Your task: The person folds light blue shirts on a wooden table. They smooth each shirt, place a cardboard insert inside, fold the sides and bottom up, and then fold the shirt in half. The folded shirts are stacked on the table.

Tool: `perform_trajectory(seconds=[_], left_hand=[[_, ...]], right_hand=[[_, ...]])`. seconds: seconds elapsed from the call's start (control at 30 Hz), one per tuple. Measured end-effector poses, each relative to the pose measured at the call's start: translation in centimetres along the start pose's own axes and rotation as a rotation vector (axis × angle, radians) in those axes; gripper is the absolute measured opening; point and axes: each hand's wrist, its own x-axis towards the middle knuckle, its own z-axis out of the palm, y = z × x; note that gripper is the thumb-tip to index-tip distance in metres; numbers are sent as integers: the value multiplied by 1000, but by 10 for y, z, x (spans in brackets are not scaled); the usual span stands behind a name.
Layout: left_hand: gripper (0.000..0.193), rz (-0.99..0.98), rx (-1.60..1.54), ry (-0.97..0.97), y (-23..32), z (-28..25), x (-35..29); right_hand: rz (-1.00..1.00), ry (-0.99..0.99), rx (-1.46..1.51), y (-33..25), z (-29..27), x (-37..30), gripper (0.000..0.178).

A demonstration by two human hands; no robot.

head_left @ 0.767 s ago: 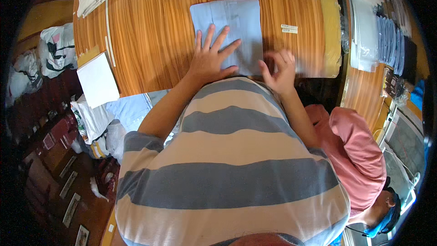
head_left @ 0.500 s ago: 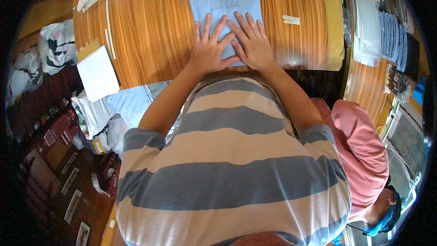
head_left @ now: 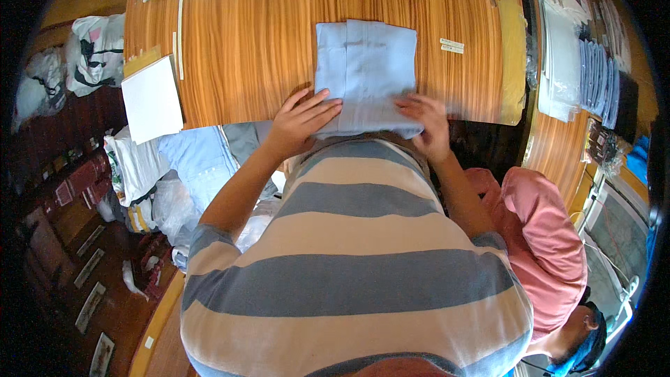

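Observation:
A light blue folded cloth (head_left: 380, 56), perhaps a garment, lies at the table's near edge in front of my body. Several vertical fold lines run along it, and its near end reaches the table edge by my shirt. My left hand (head_left: 301, 120) rests at the cloth's left near corner, fingers stretched over its surface, the thumb partly hidden. On the opposite side, my right hand (head_left: 429, 126) is at the right near corner. Its fingers bend inward over the cloth and are smeared by motion.
A wood-grain table (head_left: 244, 42) carries white sheets (head_left: 152, 101) at left and a small label strip (head_left: 452, 46) at right. Plastic-wrapped blue garments (head_left: 599, 77) are stacked farther right. Bagged clothes (head_left: 199, 167) lie below left. A person in a pink top (head_left: 548, 237) is close at my right.
The folded cloth has come nearer to my body. Both hands have left its middle, where they lay flat and close together, and moved apart to its two near corners.

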Motion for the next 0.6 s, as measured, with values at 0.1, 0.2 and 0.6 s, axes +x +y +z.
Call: perform_trajectory(seconds=[0.1, 0.2, 0.6], left_hand=[[51, -68, -218, 196, 10, -64, 45], [31, -646, -540, 134, 10, -110, 74], [57, -1156, -1344, 246, -96, 1, 49]], right_hand=[[54, 374, 264, -31, -32, 72, 17], [332, 313, 306, -63, -80, 165, 24], [201, 95, -327, -9, 23, 193, 59]])
